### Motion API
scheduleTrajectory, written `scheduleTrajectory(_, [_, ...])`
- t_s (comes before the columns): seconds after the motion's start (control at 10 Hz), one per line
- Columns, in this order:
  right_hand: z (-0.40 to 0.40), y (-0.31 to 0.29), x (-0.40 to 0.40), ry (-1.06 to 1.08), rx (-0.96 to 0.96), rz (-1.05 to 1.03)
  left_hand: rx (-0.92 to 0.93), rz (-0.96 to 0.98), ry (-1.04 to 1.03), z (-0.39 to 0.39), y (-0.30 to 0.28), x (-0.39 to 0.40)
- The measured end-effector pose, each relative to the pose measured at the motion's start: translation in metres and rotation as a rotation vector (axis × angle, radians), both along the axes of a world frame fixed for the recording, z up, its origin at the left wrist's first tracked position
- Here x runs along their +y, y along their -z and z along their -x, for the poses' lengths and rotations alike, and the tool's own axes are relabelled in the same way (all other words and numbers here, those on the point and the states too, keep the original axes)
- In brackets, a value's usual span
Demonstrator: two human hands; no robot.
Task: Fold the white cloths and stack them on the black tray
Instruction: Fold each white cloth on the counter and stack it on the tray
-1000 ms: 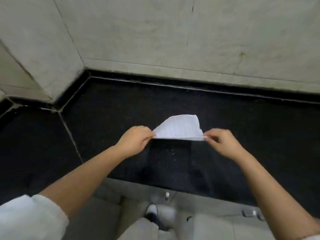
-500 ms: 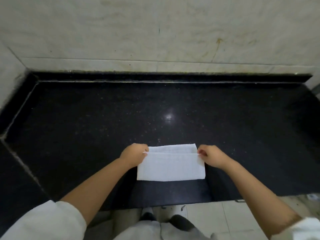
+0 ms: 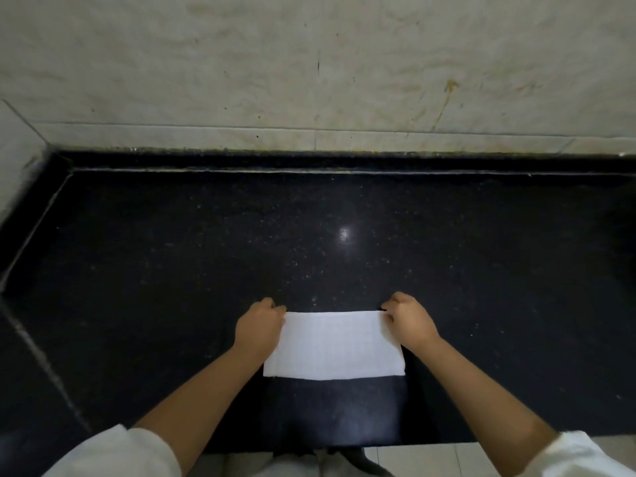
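Observation:
A white cloth [image 3: 333, 344], folded into a flat rectangle, lies on the black counter near its front edge. My left hand [image 3: 258, 326] pinches its far left corner with curled fingers. My right hand [image 3: 409, 321] pinches the far right corner the same way. A duller, greyish-black rectangular patch [image 3: 335, 407] lies on the counter just in front of the cloth; I cannot tell whether it is the black tray.
The black speckled counter [image 3: 309, 242] stretches wide to both sides and back to a pale tiled wall [image 3: 309, 63]. Its front edge runs just below my forearms, with light floor tiles [image 3: 430, 461] beneath. A seam [image 3: 41, 359] crosses the counter at the left.
The cloth was held up in the air as a half-folded flap; both hands brought it down and laid it flat as a rectangle. My head view shifted right and down.

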State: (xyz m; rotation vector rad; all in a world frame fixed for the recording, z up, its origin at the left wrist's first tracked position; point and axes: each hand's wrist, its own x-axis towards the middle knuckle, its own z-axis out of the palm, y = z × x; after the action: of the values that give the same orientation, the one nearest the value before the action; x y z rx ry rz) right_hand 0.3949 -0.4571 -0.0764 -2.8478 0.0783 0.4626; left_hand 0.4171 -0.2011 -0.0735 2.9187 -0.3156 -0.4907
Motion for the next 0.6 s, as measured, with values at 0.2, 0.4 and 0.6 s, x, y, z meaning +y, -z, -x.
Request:
scheduleTrajectory(0.2, [0.006,0.002,0.003,-0.147,-0.016,0.111,0.096,-0.08,0.036,0.008,-0.002,-0.004])
scheduleTrajectory(0.4, [-0.017,-0.048,-0.003,-0.174,-0.445,0.041,-0.216,0.079,-0.087,-0.015,-0.046,-0.005])
scheduleTrajectory(0.6, [0.007,-0.075,-0.019,-0.208,-0.674,-0.089,-0.625,0.148,0.263,-0.008,-0.069,0.017])
